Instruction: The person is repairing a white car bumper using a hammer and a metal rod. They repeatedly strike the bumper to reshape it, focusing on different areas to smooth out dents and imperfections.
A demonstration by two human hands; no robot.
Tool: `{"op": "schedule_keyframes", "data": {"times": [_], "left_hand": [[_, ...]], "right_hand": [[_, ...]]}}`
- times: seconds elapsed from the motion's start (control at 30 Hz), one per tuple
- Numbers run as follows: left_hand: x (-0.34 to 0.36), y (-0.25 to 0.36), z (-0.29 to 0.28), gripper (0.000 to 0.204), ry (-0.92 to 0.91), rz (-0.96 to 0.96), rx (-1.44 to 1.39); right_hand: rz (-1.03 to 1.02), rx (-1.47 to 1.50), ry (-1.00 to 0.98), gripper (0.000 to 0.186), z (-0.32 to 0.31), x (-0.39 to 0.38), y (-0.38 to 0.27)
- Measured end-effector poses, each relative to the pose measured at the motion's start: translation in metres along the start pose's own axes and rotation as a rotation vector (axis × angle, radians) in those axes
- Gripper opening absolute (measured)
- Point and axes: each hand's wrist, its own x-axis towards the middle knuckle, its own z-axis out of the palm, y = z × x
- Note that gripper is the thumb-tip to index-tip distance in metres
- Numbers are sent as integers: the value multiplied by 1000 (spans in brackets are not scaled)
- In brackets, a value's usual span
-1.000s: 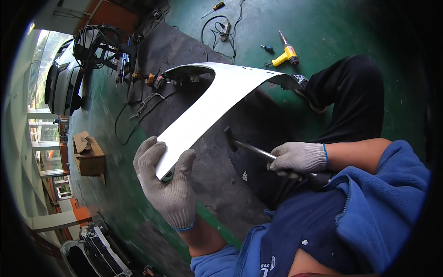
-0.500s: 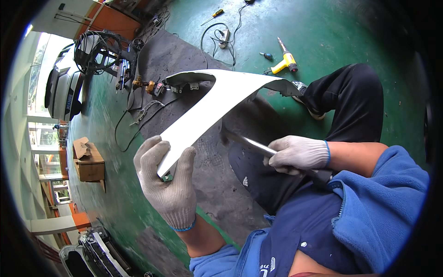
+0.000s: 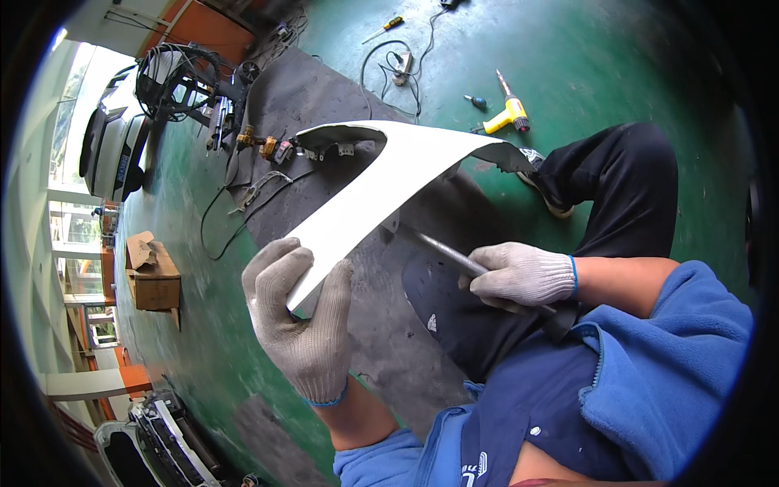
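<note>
A white car fender [image 3: 369,191] slants across the middle of the view, its wheel-arch end far off and its narrow end close to me. My left hand [image 3: 302,321], in a knitted work glove, grips that narrow end between thumb and fingers. My right hand [image 3: 522,276], gloved likewise, is wrapped round a metal bar [image 3: 445,252]. The bar's far tip lies beside the fender's lower edge, by a small tab; whether they touch I cannot tell. The bar's dark near end lies by my jacket.
Under the fender a dark mat [image 3: 284,97] covers part of the green floor. Beyond lie a yellow heat gun [image 3: 510,116], screwdrivers [image 3: 475,102] and a power strip [image 3: 402,69] with cords. Yellow-and-black power tools [image 3: 268,147] rest left of the fender; a cardboard box [image 3: 152,280] stands farther left.
The fender's near end and my left hand have shifted slightly right. The bar has tilted a little, its far tip now showing brighter near the fender's edge. Both hands keep their grip.
</note>
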Motion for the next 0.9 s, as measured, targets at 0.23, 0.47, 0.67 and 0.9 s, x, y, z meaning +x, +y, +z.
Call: {"op": "schedule_keyframes", "data": {"times": [0.23, 0.47, 0.67, 0.9], "left_hand": [[-6, 0, -2, 38, -17, 6, -7], [-8, -4, -2, 36, -4, 27, -1], [-4, 6, 8, 38, -50, 12, 11], [-1, 12, 26, 36, -62, 26, 9]], "right_hand": [[-76, -28, -20, 28, 2, 3, -11], [-28, -12, -37, 35, -3, 1, -13], [27, -125, -15, 33, -9, 1, -5], [-18, -159, 4, 30, -18, -3, 9]]}}
